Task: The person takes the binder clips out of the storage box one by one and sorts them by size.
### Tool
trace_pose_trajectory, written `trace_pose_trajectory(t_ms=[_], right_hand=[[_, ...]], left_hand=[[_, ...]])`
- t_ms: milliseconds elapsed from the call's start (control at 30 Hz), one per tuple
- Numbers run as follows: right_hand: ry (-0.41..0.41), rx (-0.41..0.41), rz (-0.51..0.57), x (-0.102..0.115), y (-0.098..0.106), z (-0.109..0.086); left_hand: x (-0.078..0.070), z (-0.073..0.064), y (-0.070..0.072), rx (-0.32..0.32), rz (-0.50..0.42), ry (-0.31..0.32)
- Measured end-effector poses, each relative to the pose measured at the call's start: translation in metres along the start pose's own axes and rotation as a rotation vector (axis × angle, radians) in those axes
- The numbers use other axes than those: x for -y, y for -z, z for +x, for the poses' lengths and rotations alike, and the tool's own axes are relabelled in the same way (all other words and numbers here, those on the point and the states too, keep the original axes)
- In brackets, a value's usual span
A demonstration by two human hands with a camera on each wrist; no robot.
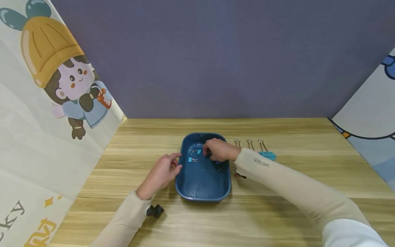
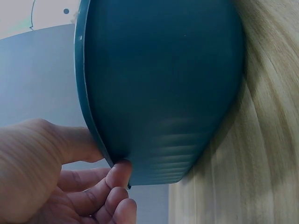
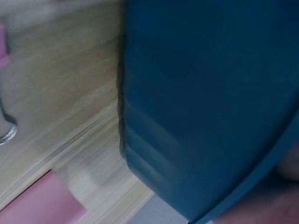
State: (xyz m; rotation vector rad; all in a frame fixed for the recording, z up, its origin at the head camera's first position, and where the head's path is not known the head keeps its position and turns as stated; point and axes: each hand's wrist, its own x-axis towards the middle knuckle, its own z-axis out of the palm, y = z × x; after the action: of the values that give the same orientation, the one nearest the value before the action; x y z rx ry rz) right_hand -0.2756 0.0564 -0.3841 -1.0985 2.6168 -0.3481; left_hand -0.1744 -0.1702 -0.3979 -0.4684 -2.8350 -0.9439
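Observation:
A deep blue plastic bin (image 1: pixel 203 198) stands on the wooden table. My left hand (image 1: pixel 163 173) pinches its left rim; in the left wrist view the thumb and fingers (image 2: pixel 119 173) lie on either side of the rim. My right hand (image 1: pixel 219 149) reaches over the right rim into the bin, fingers pointing down and curled at a small black object (image 1: pixel 209 152), mostly hidden by the hand. Two small turquoise binder clips (image 1: pixel 196 151) lie on the bin's floor to the left. Beneath the right hand is a dark blue binder clip (image 1: pixel 218 164).
Right of the bin, a large turquoise binder clip (image 1: pixel 267 155) lies at the end of a row; the forearm partly hides its neighbours' wire handles (image 1: pixel 250 144). A pink binder clip (image 3: pixel 44 203) lies close beside the bin. A grey partition (image 1: pixel 225 61) rises behind the table.

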Motion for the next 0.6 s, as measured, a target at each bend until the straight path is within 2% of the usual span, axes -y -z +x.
trace_pose_trajectory(t_ms=[300, 600], right_hand=[[-0.091, -0.02, -0.009, 0.001, -0.003, 0.007], [-0.099, -0.016, -0.009, -0.002, -0.007, 0.013]], left_hand=[[-0.001, -0.001, -0.001, -0.006, -0.005, 0.0], [0.0, 0.0, 0.0, -0.001, -0.002, 0.0]])
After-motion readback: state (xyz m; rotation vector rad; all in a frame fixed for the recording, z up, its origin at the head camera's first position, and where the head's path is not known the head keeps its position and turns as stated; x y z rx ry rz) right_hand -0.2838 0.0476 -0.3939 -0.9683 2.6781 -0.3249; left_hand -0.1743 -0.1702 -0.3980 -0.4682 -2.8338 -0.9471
